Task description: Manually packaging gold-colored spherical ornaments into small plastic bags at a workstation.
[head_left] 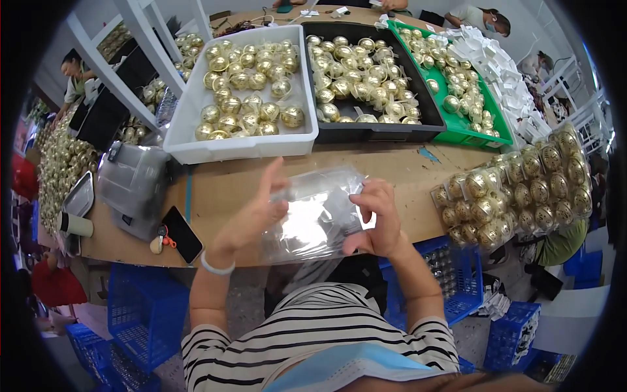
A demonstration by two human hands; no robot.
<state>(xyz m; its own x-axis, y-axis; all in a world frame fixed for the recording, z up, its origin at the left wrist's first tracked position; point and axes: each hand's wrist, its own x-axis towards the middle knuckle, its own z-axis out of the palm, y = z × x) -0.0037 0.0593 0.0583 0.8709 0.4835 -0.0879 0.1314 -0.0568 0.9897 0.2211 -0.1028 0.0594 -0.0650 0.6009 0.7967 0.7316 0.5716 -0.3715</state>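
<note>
A clear, shiny plastic package [307, 222], flat in shape, lies at the table's near edge in front of me, glare hiding much of its detail. My left hand [255, 219] is over its left side, fingers stretched and apart, slightly blurred. At the right end, my right hand [380, 219] has its fingers curled around the package's edge, with the thumb lower down. Beyond my hands stand a white tray [238, 151] and a black tray [385, 135], both holding many gold patterned balls, several of them in clear wrapping.
A green tray [480, 140] of gold balls stands at far right beside a heap of white pieces [490, 65]. Clear packs of gold balls [539, 189] are stacked at right. At left lie clear plastic shells [134, 179] and a phone [182, 235]. Blue crates [144, 320] stand below; other people work beyond.
</note>
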